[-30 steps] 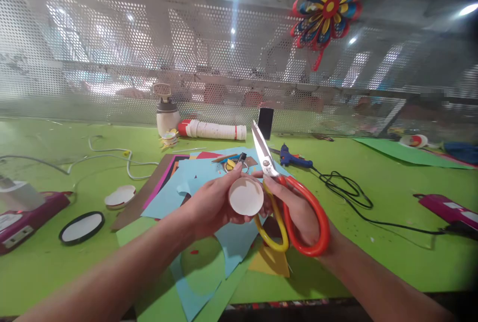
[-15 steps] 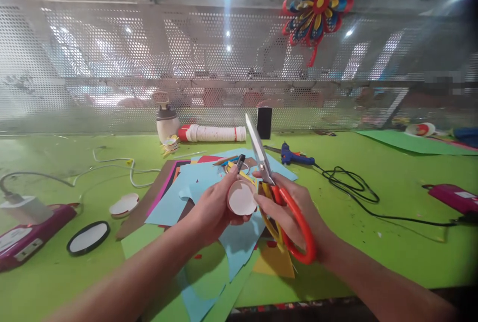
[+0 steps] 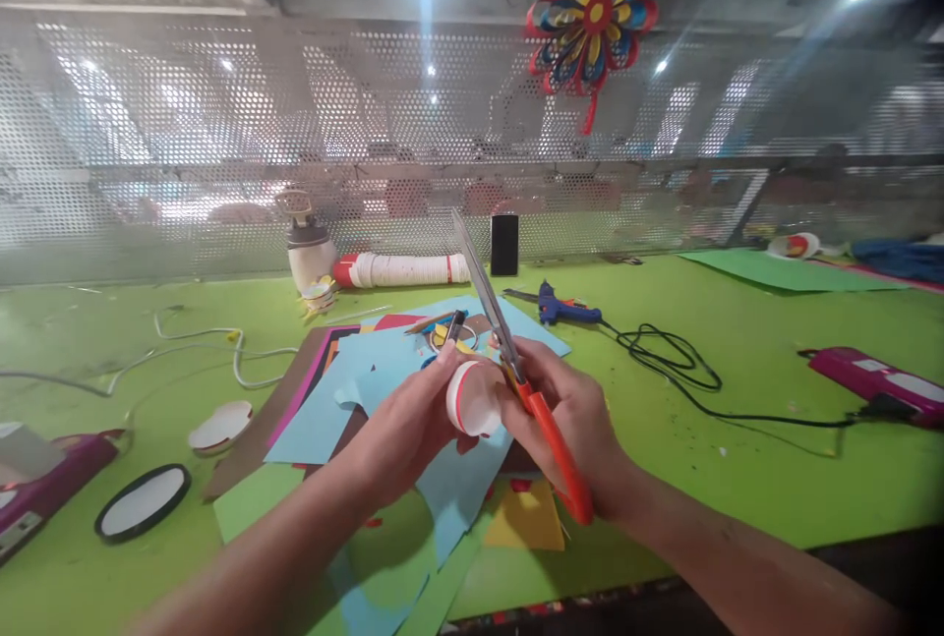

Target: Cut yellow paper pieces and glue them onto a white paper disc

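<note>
My left hand (image 3: 413, 430) is closed around a small white paper cup (image 3: 476, 400) with a red band near its rim, its hollow side tilted to the right. In my right hand (image 3: 567, 410) are large scissors (image 3: 501, 326) with orange-red handles, blades pointing up and away and looking closed. The right fingertips rest at the cup's edge. Just beyond my left thumb a black-capped marker (image 3: 455, 326) shows; I cannot tell whether it is held or lying there. Beneath both hands lie light blue paper sheets (image 3: 390, 361).
A blue glue gun (image 3: 564, 307) with a coiled black cord lies right of the paper. Behind are a spray bottle (image 3: 310, 258), a stack of white paper cups (image 3: 405, 269) and a dark phone-like slab (image 3: 504, 245). Power strips (image 3: 877, 385) and a black ring (image 3: 144, 503) flank the sides.
The cup has turned in my left hand, so its red-banded side now shows. The scissors have rolled to a more edge-on angle. The whole view has shifted, with things sliding left.
</note>
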